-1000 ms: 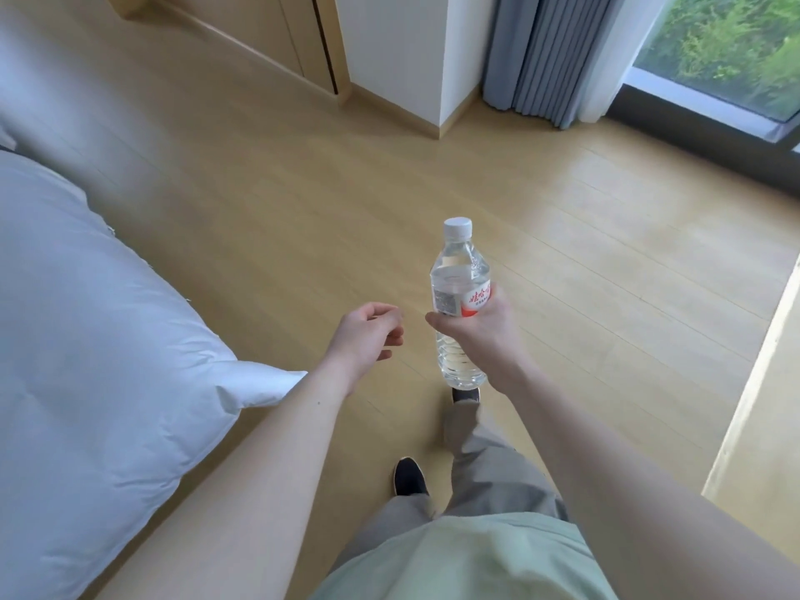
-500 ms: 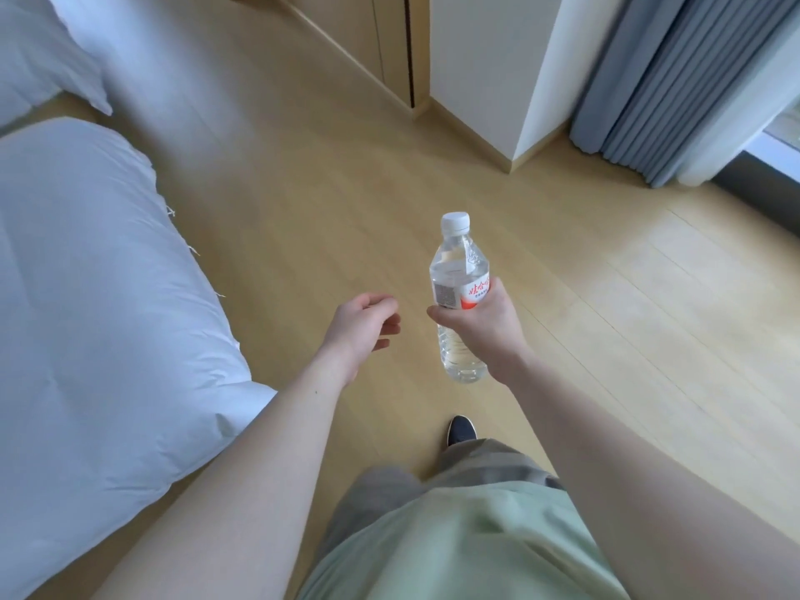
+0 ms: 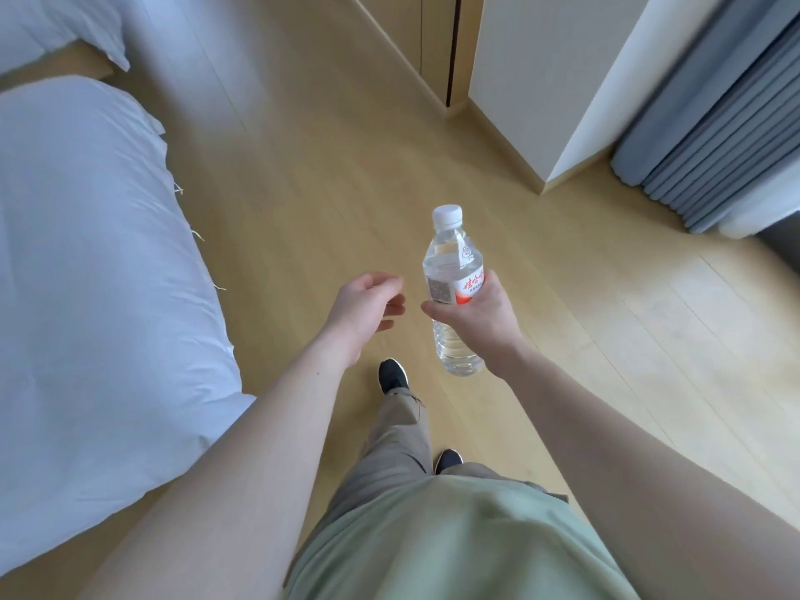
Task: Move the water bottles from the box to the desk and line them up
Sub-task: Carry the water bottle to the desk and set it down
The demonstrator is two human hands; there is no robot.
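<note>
A clear plastic water bottle (image 3: 450, 257) with a white cap and a red-and-white label stands upright in the air over the wooden floor. My right hand (image 3: 478, 320) is wrapped around its middle. Just to the left, my left hand (image 3: 366, 307) hangs empty with its fingers loosely curled and apart, a short gap from the bottle. Neither the box nor the desk is in sight.
A bed with white bedding (image 3: 86, 296) fills the left side. A wooden wardrobe door (image 3: 415, 32) and a white wall corner (image 3: 532, 93) stand ahead. Grey curtains (image 3: 714, 136) hang at the right. My legs and dark shoes (image 3: 391, 376) are on the wooden floor (image 3: 606, 339).
The view has swung left as I walk: the window has left the frame, and more of the bed has come in. Both hands keep the same pose, bottle still held.
</note>
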